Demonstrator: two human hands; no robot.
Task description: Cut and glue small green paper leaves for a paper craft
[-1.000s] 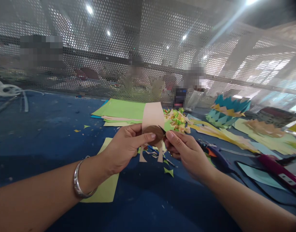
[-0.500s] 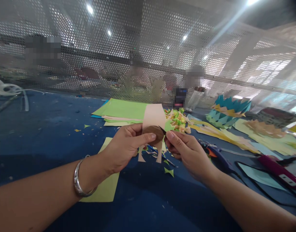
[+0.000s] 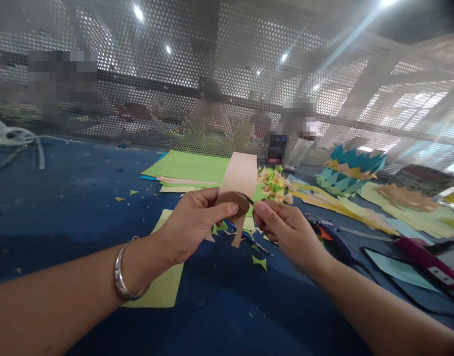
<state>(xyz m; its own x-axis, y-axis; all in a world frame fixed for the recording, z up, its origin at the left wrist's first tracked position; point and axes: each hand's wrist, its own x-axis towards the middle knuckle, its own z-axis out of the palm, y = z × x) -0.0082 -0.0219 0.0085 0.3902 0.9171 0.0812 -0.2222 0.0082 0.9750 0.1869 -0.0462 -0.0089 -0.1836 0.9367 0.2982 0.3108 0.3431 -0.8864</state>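
Observation:
My left hand [image 3: 191, 222] pinches a brown round disc [image 3: 242, 203], its thumb on top, against a pale pink paper strip [image 3: 240, 172]. The strip stands up past the disc, and a cut, curved end hangs below. Closed at the disc's right edge, my right hand [image 3: 286, 227] grips a thin dark pointed tool [image 3: 249, 199]; most of it is hidden by the fingers, so I cannot tell its kind. Below the hands lie paper scraps, one a green four-pointed piece [image 3: 260, 263], and a slim blue tool [image 3: 254, 242].
Green sheets [image 3: 197, 167] are stacked behind my hands. A yellow-green sheet [image 3: 163, 282] lies under my left wrist. Petal-like scraps [image 3: 274, 184], a blue glue gun [image 3: 338, 242], a magenta device [image 3: 430, 262] with cords and a zigzag paper crown [image 3: 352, 170] are rightward. Perforated metal screen [image 3: 167, 99] behind.
The pink strip has tilted and turned under the disc, its upper end going right and its lower cut end shifting left. My hands stay in nearly the same place.

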